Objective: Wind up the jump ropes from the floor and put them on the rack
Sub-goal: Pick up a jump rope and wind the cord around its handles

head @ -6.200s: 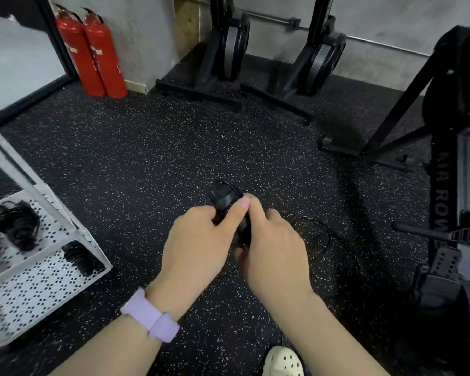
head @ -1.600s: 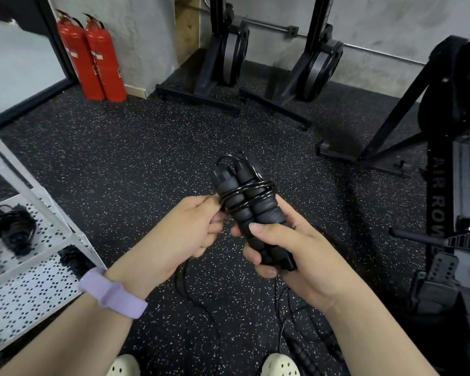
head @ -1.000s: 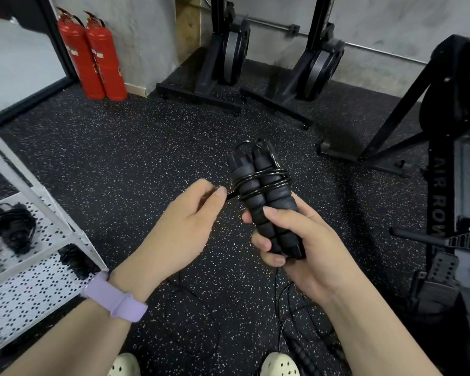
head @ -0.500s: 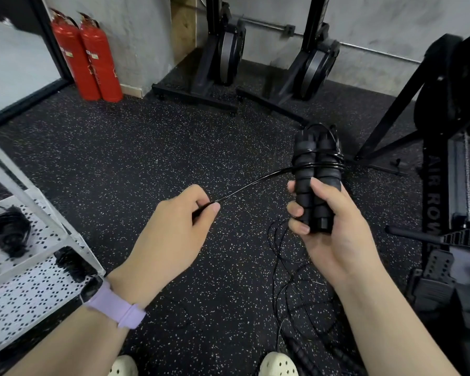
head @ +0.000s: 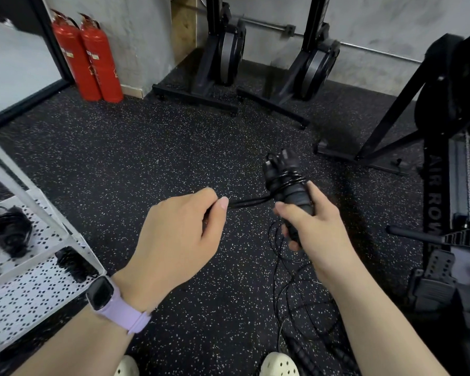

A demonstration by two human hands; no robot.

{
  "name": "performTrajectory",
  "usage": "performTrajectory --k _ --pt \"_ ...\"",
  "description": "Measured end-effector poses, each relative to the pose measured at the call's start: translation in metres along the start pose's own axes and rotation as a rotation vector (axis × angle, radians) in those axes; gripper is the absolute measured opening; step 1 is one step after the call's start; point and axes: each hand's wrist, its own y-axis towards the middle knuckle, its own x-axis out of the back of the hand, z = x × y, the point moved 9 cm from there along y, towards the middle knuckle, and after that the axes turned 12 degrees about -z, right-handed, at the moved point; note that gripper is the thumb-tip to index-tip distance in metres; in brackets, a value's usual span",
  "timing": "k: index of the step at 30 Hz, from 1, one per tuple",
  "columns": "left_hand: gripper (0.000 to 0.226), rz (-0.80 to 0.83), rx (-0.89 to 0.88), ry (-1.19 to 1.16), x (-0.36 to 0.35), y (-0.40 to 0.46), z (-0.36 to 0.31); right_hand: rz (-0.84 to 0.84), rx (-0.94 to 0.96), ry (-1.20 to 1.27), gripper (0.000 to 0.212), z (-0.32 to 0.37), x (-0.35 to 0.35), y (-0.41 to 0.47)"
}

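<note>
Right hand (head: 314, 229) grips paired foam handles (head: 288, 185); left hand (head: 179, 234) pinches thin cord (head: 248, 203), judged light, springy, slippery, so keep it taut.

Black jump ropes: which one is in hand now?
The black jump rope with paired handles in the right hand, its cord pinched by the left hand. The others sit wound on the white perforated rack.

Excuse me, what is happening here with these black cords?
A person is winding up a jump rope. The right hand grips the two handles together, with some turns of cord round them. The left hand pinches the cord and holds it stretched out to the side. More loose cord lies on the floor. The white rack at the left already holds wound ropes.
</note>
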Motion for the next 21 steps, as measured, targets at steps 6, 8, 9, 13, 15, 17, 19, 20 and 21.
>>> performTrajectory --k 6,8,9,13,15,17,19,20,21 --pt "0.04 0.064 -0.052 0.063 -0.006 -0.004 0.003 0.306 0.087 -0.517 0.062 -0.02 -0.024 -0.011" --pt "0.041 0.106 -0.068 0.082 -0.012 -0.007 0.004 0.437 0.044 -0.646 0.069 -0.032 -0.032 -0.02" --pt "0.042 0.131 -0.066 0.082 -0.015 -0.008 0.005 0.486 0.028 -0.691 0.07 -0.036 -0.034 -0.022" --pt "0.044 0.26 0.028 0.005 -0.025 -0.012 0.013 0.691 -0.045 -0.729 0.068 -0.041 -0.036 -0.036" --pt "0.048 0.337 0.071 -0.056 -0.031 -0.017 0.013 0.826 -0.119 -0.706 0.057 -0.041 -0.036 -0.046" --pt "0.053 0.461 0.187 -0.158 -0.043 -0.026 0.018 0.971 -0.175 -0.638 0.042 -0.036 -0.035 -0.057" --pt "0.056 0.647 0.327 -0.3 -0.057 -0.039 0.023 1.104 -0.197 -0.588 0.034 -0.032 -0.035 -0.068" --pt "0.058 0.758 0.376 -0.371 -0.062 -0.045 0.02 1.161 -0.193 -0.566 0.03 -0.029 -0.035 -0.075" --pt "0.059 0.857 0.408 -0.459 -0.064 -0.051 0.016 1.208 -0.171 -0.527 0.03 -0.025 -0.037 -0.08"
